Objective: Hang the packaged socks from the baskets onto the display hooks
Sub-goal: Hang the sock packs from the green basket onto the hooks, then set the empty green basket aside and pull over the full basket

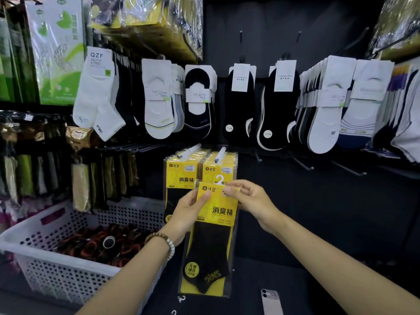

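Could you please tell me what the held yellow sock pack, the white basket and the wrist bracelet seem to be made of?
Yellow sock pack with black socks: clear glossy plastic sleeve, judging by edge glare, over seemingly printed card. White perforated basket: matte moulded plastic, given regular round holes. Brown beaded bracelet: probably wood, with pale beads of unclear material.
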A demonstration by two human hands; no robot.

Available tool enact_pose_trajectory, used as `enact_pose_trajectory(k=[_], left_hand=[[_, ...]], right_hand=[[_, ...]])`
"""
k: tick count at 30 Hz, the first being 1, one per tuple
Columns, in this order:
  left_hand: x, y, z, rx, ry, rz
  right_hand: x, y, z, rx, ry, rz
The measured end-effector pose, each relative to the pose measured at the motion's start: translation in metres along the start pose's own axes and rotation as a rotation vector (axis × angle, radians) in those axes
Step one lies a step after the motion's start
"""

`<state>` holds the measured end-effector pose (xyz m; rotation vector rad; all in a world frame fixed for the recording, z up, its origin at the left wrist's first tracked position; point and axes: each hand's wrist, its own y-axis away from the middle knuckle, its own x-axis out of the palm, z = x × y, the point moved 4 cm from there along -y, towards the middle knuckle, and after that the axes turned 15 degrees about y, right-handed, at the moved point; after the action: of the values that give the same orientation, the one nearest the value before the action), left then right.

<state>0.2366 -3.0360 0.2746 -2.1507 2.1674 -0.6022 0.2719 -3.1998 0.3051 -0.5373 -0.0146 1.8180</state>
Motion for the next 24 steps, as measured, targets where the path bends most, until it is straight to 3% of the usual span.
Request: enact_pose_trajectory(k=[7, 17, 20, 24], left_hand=[[0.0, -0.034, 0.011, 0.033, -0.079, -0.111], [-0.024, -0.072, 0.035, 0.065, -0.156, -0.198], [-0.029, -0.07, 0.048, 0.087, -0.191, -0.207], [-0.033, -0.038, 0.085, -0.031, -0.231, -0.184]], right_hand=[[-0.007, -0.032, -0.013, 0.069, -0.054, -0.316], [0.014, -0.09, -0.024, 0.114, 0.039, -0.394], [0.014, -0.083, -0.036, 0.12, 0.048, -0.399], [-0.002, -0.035, -0.078, 0.225, 0.112, -0.418]])
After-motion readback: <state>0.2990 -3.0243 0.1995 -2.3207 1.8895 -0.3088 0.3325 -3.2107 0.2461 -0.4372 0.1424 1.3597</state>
